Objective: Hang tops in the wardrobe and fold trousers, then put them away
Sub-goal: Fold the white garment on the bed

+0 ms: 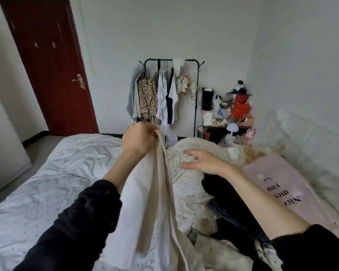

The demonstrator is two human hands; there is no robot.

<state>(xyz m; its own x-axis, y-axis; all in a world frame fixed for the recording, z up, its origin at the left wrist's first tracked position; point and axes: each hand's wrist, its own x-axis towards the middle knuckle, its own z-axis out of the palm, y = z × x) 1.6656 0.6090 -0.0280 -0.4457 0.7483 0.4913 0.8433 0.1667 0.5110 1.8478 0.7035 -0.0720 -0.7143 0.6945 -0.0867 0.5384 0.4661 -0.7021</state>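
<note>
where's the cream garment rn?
Head view, centre: the cream garment hangs from the left hand above the bed, left of the open right hand.

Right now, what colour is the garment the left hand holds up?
Cream garment, gripped by the left hand; head view.

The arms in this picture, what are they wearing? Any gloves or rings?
Both arms wear dark, nearly black sleeves of soft, slightly fuzzy cloth. The left sleeve is pushed up and bunched near the elbow; the right sleeve is pushed up too, so both forearms are bare. The left hand and right hand have no gloves. I can see no rings, watch or bracelets.
</note>
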